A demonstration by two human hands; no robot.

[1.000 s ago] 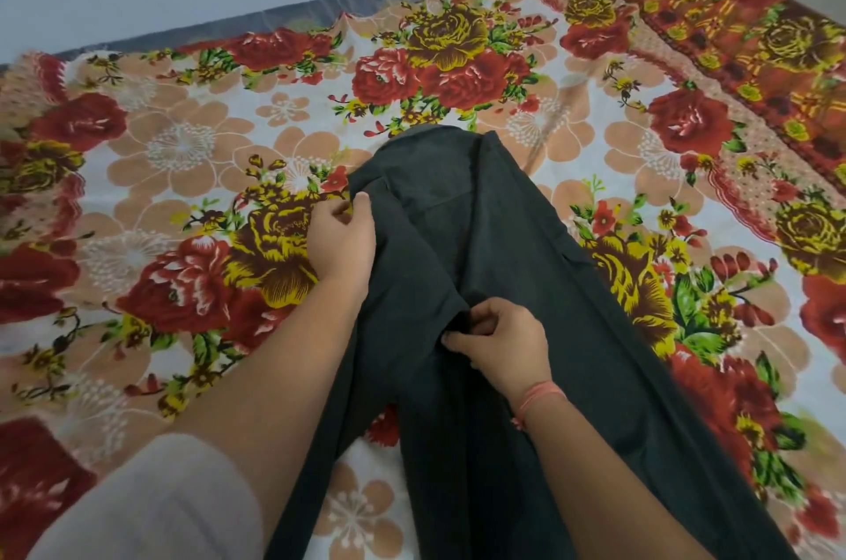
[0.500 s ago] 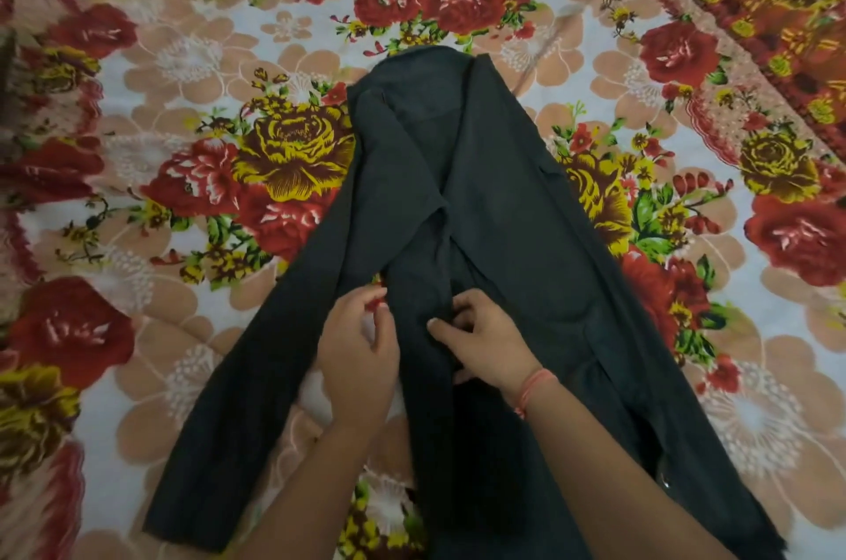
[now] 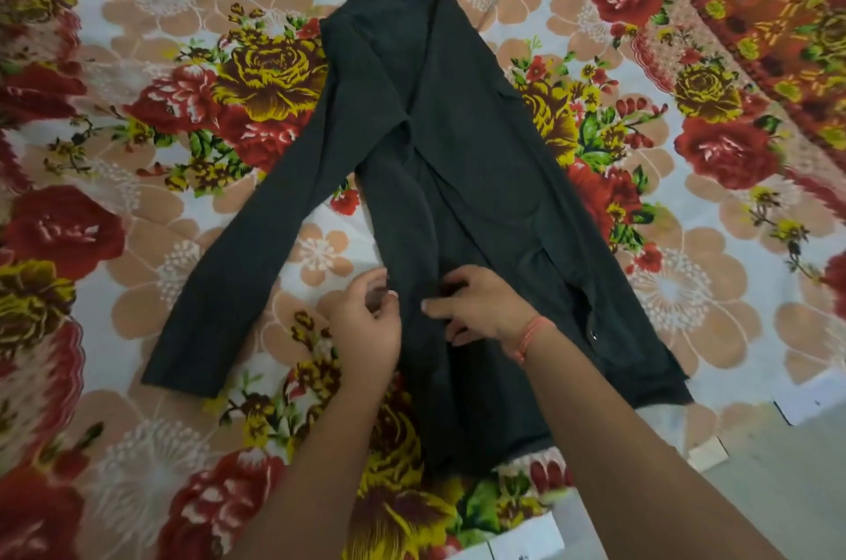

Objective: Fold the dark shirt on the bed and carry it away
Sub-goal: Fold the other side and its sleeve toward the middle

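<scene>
Shirt: dark shirt (image 3: 458, 138) is lying spread on the floral bed (image 3: 137, 202), one sleeve angling out left.
Left hand (image 3: 366, 321): grip is curling loosely beside the shirt's edge, clamping nothing.
Right hand (image 3: 480, 307): fingers are pinching the shirt's middle fold.

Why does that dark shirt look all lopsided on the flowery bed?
The dark shirt is only half folded. One sleeve sticks out sideways across the bedsheet, while the other side is tucked over the body. Both hands, left hand and right hand, work near the middle.
</scene>
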